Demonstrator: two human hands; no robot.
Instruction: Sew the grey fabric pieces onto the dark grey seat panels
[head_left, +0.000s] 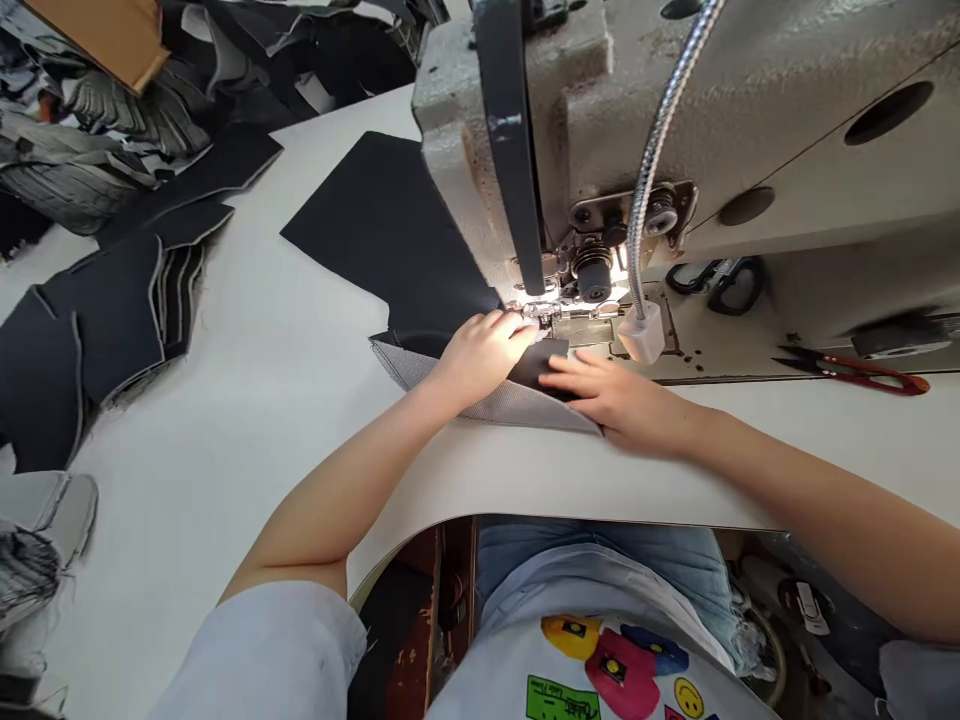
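Observation:
A black fabric panel lies on the table and runs under the needle area of the sewing machine. Its near edge is folded, showing a grey mesh-like underside. Close beside the presser foot, my left hand has its fingers curled and pressed together on the panel; the fingertips are partly hidden. To the right, my right hand lies flat with fingers apart on the near corner of the fabric, in front of the metal needle plate.
Stacked dark fabric pieces lie at the left, with more grey bundles behind. Black-handled scissors and red thread snips rest at the right. A flexible lamp hangs by the needle. The table edge curves before my body.

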